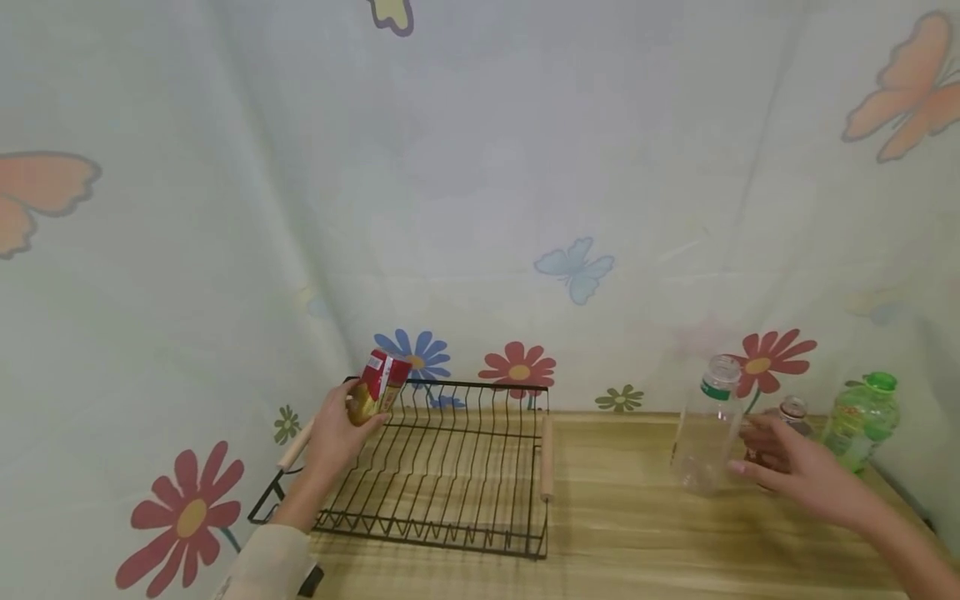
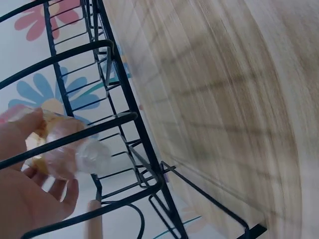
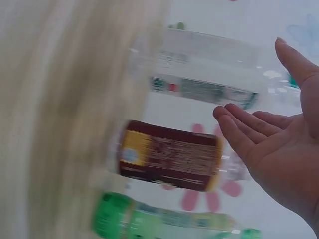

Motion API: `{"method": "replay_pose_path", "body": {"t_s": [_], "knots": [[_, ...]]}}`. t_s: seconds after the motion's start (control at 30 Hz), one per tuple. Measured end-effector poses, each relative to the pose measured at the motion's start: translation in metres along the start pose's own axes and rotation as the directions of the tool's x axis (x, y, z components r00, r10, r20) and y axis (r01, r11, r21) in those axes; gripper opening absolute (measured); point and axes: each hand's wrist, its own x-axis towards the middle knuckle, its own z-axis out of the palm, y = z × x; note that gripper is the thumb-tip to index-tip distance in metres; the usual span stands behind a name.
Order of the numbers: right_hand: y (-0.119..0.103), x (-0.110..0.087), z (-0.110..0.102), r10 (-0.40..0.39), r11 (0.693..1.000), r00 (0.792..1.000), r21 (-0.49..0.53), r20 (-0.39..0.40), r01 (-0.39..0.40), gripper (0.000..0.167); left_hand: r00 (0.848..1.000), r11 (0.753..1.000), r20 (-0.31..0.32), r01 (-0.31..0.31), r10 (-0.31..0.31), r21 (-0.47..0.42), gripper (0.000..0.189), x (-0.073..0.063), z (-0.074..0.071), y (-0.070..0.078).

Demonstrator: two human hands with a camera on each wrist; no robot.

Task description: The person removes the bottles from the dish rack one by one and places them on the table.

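Note:
My left hand (image 1: 333, 433) grips a small plastic bottle (image 1: 381, 385) with a red and gold label, tilted over the left side of a black wire dish rack (image 1: 442, 540). Through the rack's wires in the left wrist view, fingers wrap the bottle, whose clear end (image 2: 92, 157) points away from the palm. My right hand (image 1: 806, 471) reaches toward the bottles at the right, fingers extended and thumb apart, holding nothing. Nearest it stands a tall clear bottle (image 1: 705, 437) with a green neck band. A brown-labelled bottle (image 3: 169, 154) is partly hidden behind the hand in the head view.
A green-capped bottle (image 1: 862, 421) stands upright at the far right, near the table's edge. Wooden handles (image 1: 547, 458) flank the rack. Behind the wooden table (image 1: 615, 533) hangs a pale curtain (image 1: 465, 208) printed with flowers and butterflies.

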Motion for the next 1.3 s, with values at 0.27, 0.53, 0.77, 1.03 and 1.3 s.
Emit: {"method": "replay_pose_path", "body": {"t_s": [0.27,0.53,0.77,1.03,1.3], "knots": [[-0.037,-0.012,-0.025,-0.085,0.981,0.987,-0.187,-0.136,0.058,0.078,0.957,0.953,-0.031,-0.282,0.287,0.112,0.083,-0.004,-0.006,0.031],[-0.089,-0.013,-0.033,-0.366,0.882,0.890,-0.405,-0.271,0.240,0.064,0.864,0.857,0.028,-0.503,0.503,0.114,0.083,-0.016,-0.016,0.108],[-0.129,-0.013,-0.018,-0.453,0.850,0.862,-0.403,-0.229,0.339,0.075,0.755,0.743,0.149,-0.656,0.639,0.135,0.080,-0.039,-0.015,0.163],[-0.160,-0.002,0.002,-0.514,0.823,0.835,-0.387,-0.197,0.415,0.081,0.704,0.706,0.241,-0.702,0.668,0.094,0.081,-0.059,-0.010,0.203],[-0.182,0.012,0.022,-0.541,0.796,0.831,-0.399,-0.132,0.455,0.086,0.654,0.661,0.312,-0.744,0.690,0.097,0.078,-0.064,-0.003,0.232]]}}
